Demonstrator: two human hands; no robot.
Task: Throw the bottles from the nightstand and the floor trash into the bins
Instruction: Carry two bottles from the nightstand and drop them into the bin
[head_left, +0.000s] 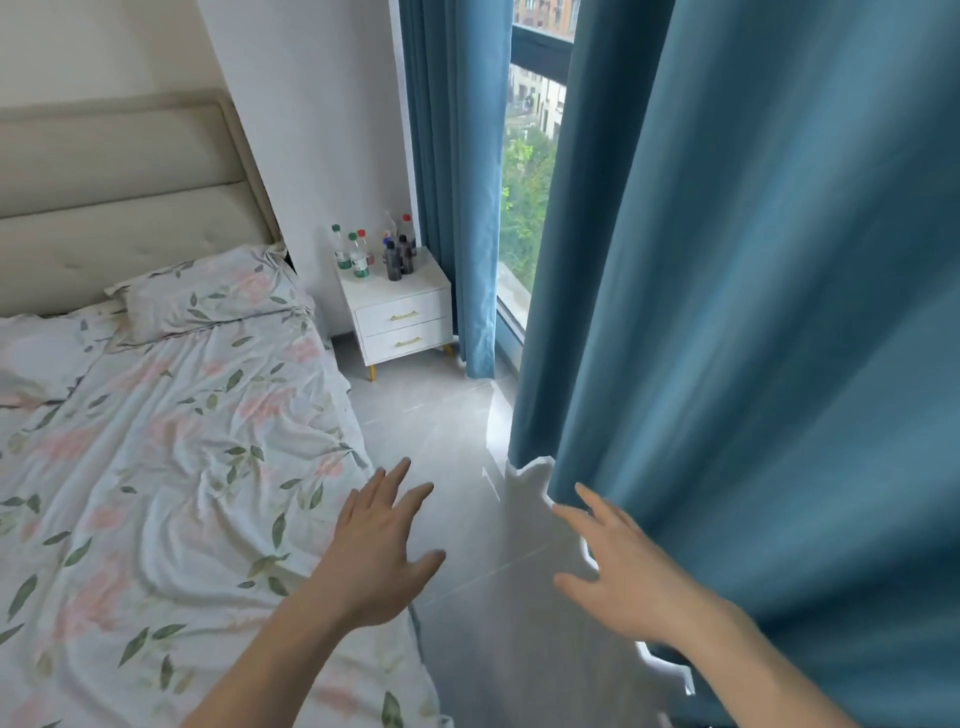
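Left hand: the left hand (382, 545) is stretched forward, palm down, fingers spread apart and holding nothing; it hangs over the near edge of the bed and the strip of floor beside it.
Right hand: the right hand (618, 564) is also extended with fingers splayed and empty, just beside the hem of the near curtain (753, 312), on the right of the scene.
Bottles: a cluster of bottles (371, 252) stands upright on top of the nightstand, far from both hands; clear ones with green and red caps stand on the left, two dark ones on the right, with another red-capped one behind them.
Nightstand: the white nightstand (402, 317) has two drawers with gold handles and gold legs; it stands in the far corner, between the head of the bed and the far curtain (457, 182).
Bed: the bed (156, 441) fills the left of the scene, covered by a crumpled floral sheet, with a pillow (218, 293) against the beige padded headboard (114, 208).
Floor: the grey tiled floor (441, 415) runs from the hands to the nightstand.
Window: the window (527, 208) shows between the two blue curtains, with trees and buildings outside.
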